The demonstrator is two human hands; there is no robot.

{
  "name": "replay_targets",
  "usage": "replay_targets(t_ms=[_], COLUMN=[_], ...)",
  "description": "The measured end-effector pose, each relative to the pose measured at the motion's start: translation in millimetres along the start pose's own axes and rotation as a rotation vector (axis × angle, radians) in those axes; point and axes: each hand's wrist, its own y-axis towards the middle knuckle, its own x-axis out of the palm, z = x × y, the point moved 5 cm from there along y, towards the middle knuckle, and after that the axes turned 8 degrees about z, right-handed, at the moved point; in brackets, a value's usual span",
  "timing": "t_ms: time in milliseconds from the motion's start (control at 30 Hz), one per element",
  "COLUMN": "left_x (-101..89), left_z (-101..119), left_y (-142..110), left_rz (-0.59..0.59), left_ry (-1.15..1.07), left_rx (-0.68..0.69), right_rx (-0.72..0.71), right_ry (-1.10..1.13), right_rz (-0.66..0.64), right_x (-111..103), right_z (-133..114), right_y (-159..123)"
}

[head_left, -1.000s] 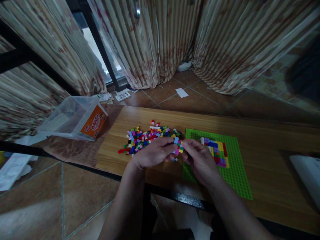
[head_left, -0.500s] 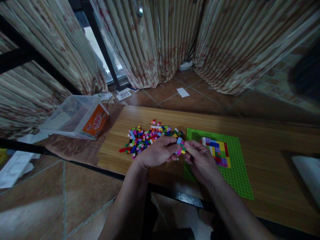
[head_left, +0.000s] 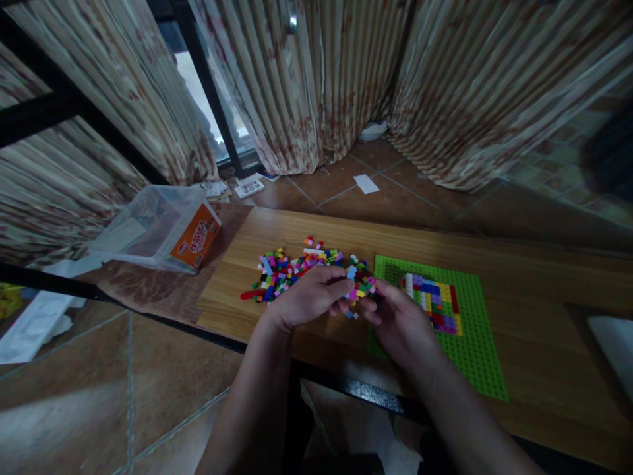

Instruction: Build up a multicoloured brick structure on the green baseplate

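Fingers of left hand (head_left: 306, 300), frame centre, pinch a small multicoloured cluster (head_left: 361, 290) between thumb and fingertips. Right hand (head_left: 408, 326): thumb and forefinger at the cluster's right edge, by a pink brick (head_left: 372, 288); others loosely curled. Cannot tell whether that brick is gripped. Current change seems confined to this cluster: both hands at its edges, so it looks mid-handling, joins unclear. Loose bricks (head_left: 297, 265) lie on worktop (head_left: 222, 290), just left of centre. Right of centre: green baseplate (head_left: 475, 356) bearing a multicoloured patch (head_left: 436, 297), bare studs around it. Clear bin (head_left: 163, 241), orange label, left of frame.
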Motion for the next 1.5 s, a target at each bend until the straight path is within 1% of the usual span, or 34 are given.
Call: replay_targets(t_ms=[100, 167, 333, 467, 600, 767, 833, 867, 900, 967, 1033, 1100, 1167, 1267, 1367, 1500], left_x=[-5.4, -5.1, 1.4, 3.4, 4.0, 5.2, 2.4, -1.1, -6.1, -19.8, -34.6, -45.9, -51.8, -53.1, -51.2, -48.5], left_z=[2, 3, 1, -2, -1, -2, -2, -2, -2, -2, -1, -1, -2, -4, -6, -6], left_y=[-2, -2, 1, 2, 1, 3, 3, 3, 2, 1, -2, -5, -7, -8, -7, -7], left_rz=[0.033, 0.027, 0.006, 0.009, -0.011, -0.016, 0.003, 0.031, 0.071, 0.182, 0.29, 0.352, 0.358, 0.307, 0.261, 0.231], left_ry=[-0.012, -0.028, 0.017, 0.054, 0.04, 0.018, 0.004, -0.004, -0.013, -0.023, -0.009, 0.046, 0.135, 0.293, 0.375, 0.398], left_rx=[-0.015, -0.023, -0.031, -0.02, -0.002, -0.02, -0.024, -0.025, -0.027, -0.017, 0.006, 0.032, 0.045, 0.06, 0.074, 0.081], right_rx=[0.037, 0.03, -0.089, -0.119, -0.097, -0.065, -0.076, -0.092, -0.121, -0.231, -0.379, -0.53, -0.655, -0.765, -0.806, -0.818], right_ry=[0.036, 0.012, -0.178, -0.274, -0.265, -0.243, -0.256, -0.279, -0.328, -0.511, -0.762, -0.988, -1.128, -1.212, -1.22, -1.165], right_rz=[-0.001, -0.029, -0.107, -0.108, -0.131, -0.156, -0.156, -0.144, -0.12, -0.043, 0.037, 0.074, 0.071, 0.038, -0.026, -0.147], right_x=[1, 4, 12, 10, 10, 15, 15, 14, 12, 7, 4, 6, 10, 16, 21, 26], right_z=[0, 0, -1, 2, 3, 2, 2, 2, 2, 0, -4, -8, -10, -10, -6, 1], right_y=[-1, -2, -6, -5, -5, -9, -9, -8, -7, -4, -1, 1, 2, 4, 4, 0])
